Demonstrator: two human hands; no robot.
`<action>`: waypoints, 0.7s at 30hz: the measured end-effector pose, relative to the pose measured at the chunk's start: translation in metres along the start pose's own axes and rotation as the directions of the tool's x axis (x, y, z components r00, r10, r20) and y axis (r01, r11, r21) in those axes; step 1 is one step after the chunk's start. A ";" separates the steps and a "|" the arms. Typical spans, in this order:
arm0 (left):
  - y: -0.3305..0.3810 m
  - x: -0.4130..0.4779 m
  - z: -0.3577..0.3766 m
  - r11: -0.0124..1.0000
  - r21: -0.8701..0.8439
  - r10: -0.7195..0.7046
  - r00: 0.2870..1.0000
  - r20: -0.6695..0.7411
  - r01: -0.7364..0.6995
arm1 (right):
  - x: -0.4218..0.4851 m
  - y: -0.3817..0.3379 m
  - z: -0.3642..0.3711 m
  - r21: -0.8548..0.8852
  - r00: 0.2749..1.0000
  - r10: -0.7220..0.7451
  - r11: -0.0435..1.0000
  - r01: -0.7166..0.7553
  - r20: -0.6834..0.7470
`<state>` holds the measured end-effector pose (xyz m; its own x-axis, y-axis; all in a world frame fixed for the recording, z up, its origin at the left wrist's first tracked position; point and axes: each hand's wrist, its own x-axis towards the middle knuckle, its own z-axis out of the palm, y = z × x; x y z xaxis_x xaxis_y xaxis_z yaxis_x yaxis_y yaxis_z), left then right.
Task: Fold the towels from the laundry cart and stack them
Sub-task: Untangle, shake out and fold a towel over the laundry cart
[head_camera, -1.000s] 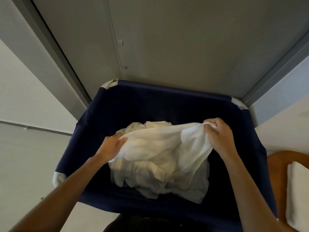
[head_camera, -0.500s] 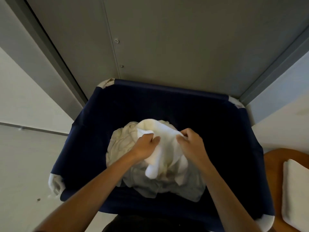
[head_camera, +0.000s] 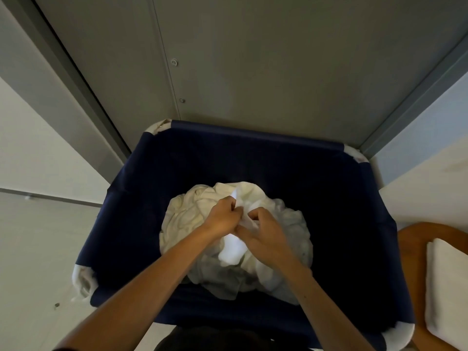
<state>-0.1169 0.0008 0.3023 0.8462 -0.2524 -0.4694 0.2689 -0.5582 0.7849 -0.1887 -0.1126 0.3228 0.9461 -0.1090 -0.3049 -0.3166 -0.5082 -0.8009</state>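
Mostly bunched white towel (head_camera: pixel 231 248), v. creased

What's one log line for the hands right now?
left hand: grips towel | right hand: grips towel | towel: above pile in cart

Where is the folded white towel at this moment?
The folded white towel lies at the far right of the head view, on a wooden surface beside the right wall of the navy laundry cart.
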 end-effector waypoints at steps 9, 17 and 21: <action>0.002 -0.004 -0.006 0.958 -0.281 -0.036 0.996 0.078 0.057 | 0.006 0.012 -0.024 -0.229 0.979 -0.201 0.956 0.186 -0.044; -0.039 0.026 -0.039 0.917 0.359 0.210 0.975 -0.067 -0.173 | -0.012 -0.009 -0.077 -0.207 0.912 -0.408 0.889 0.408 0.042; -0.068 0.042 -0.040 0.815 0.515 0.271 0.960 0.069 -0.267 | -0.021 -0.021 -0.095 -0.204 0.881 -0.473 0.860 0.468 0.026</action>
<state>-0.0814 0.0595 0.2454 0.8536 -0.4480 -0.2657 -0.2438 -0.7944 0.5563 -0.1951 -0.1806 0.3946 0.9812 0.1669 0.0965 0.1840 -0.6622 -0.7263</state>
